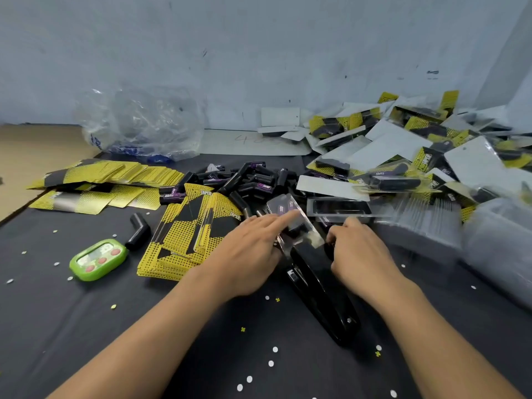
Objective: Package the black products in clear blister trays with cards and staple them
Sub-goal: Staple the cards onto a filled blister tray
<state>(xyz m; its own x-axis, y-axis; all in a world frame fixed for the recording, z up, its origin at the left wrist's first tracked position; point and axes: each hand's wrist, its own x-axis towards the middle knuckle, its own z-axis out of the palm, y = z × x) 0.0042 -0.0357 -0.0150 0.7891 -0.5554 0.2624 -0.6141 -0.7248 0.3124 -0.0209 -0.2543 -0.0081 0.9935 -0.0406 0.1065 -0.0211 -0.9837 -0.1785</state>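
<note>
A clear blister pack (288, 210) with a black product inside lies tilted at the table's middle, its near end in the mouth of a black stapler (322, 292). My left hand (247, 254) holds the pack from the left, index finger stretched along its top. My right hand (359, 254) is curled at the pack's near right corner beside the stapler head, thumb and fingers pinching there. Behind lies a pile of loose black products (253, 182). A fanned stack of yellow-and-black cards (184, 240) sits just left of my left hand.
An empty clear tray (339, 207) and a row of stacked trays (417, 220) lie to the right. Finished packs (417, 154) are heaped at the back right. More cards (109, 180), a green timer (98, 259), a lone black product (139, 230) and a plastic bag (144, 125) are on the left.
</note>
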